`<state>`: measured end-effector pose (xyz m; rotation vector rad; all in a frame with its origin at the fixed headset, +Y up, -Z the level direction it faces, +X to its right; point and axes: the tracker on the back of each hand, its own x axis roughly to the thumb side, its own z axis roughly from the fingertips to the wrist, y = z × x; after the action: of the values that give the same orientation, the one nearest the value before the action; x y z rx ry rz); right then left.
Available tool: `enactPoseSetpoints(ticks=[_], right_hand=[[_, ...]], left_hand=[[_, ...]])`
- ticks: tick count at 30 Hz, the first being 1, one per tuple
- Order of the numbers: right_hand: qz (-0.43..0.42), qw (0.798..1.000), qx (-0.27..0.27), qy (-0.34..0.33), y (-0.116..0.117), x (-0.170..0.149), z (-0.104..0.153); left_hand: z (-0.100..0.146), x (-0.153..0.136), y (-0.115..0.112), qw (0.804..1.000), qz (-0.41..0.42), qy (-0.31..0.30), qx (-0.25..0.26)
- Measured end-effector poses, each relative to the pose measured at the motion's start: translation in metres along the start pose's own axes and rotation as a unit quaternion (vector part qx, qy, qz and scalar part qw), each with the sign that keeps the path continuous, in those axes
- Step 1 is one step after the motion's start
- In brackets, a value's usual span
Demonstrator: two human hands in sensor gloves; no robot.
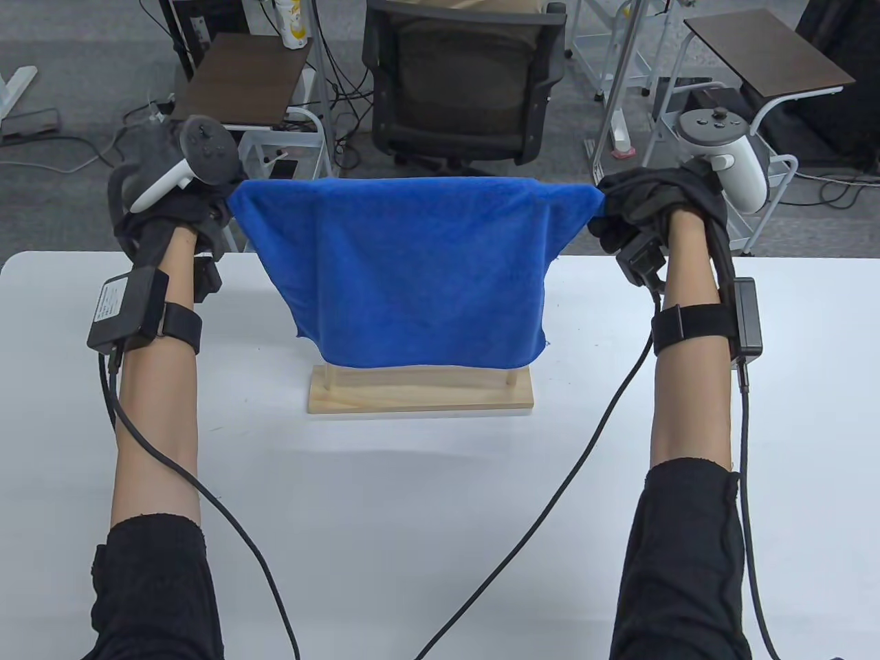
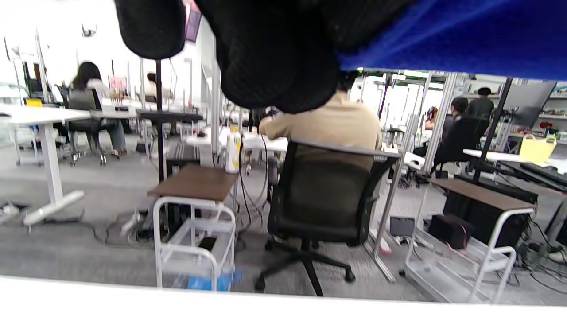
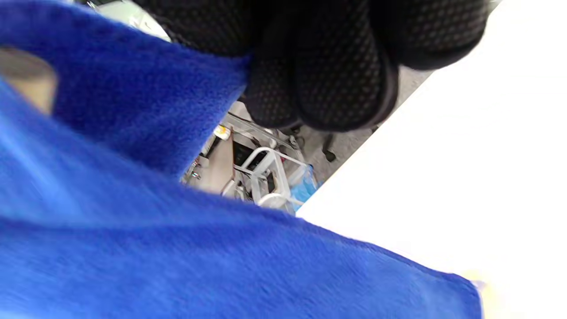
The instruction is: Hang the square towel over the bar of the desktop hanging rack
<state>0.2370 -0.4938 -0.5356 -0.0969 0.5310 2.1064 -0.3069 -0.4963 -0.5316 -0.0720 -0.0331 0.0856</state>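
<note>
My left hand (image 1: 180,206) and right hand (image 1: 646,206) each pinch a top corner of the blue towel (image 1: 412,268) in closed fingers (image 3: 336,84), stretching it between them above the wooden rack (image 1: 419,395) on the desk (image 1: 440,522).

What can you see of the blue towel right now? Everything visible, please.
The blue towel looks like plush microfibre, deep blue, with a stitched hem. It is stretched taut along its top edge between the left hand and the right hand, each gripping an upper corner. The rest hangs as a sheet with diagonal tension folds, in front of the wooden rack, hiding the bar; only the base and the post bottoms show. Whether it touches the bar cannot be told. Its lower edge hangs just above the base in the table view.
</note>
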Motion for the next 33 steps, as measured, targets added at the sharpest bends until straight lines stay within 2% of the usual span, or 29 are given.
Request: enactPoseSetpoints(ticks=[7, 14, 22, 28, 33], right_hand=[[0.062, 0.997, 0.021, 0.030, 0.026, -0.011, -0.012], [0.050, 0.998, 0.016, 0.031, 0.036, -0.023, -0.011], [0.096, 0.994, 0.002, 0.051, 0.050, -0.033, -0.011], [0.082, 0.995, 0.003, 0.053, 0.055, -0.047, -0.011], [0.087, 0.994, 0.002, 0.062, 0.062, -0.060, -0.014]], left_hand=[[0.011, -0.007, -0.036, 0.998, 0.052, -0.012, -0.033], [0.026, -0.014, -0.055, 0.994, 0.106, -0.011, -0.037], [0.032, -0.010, -0.080, 0.994, 0.089, -0.004, -0.056], [0.037, -0.007, -0.090, 0.993, 0.091, -0.001, -0.069], [0.041, -0.004, -0.103, 0.994, 0.062, 0.007, -0.085]])
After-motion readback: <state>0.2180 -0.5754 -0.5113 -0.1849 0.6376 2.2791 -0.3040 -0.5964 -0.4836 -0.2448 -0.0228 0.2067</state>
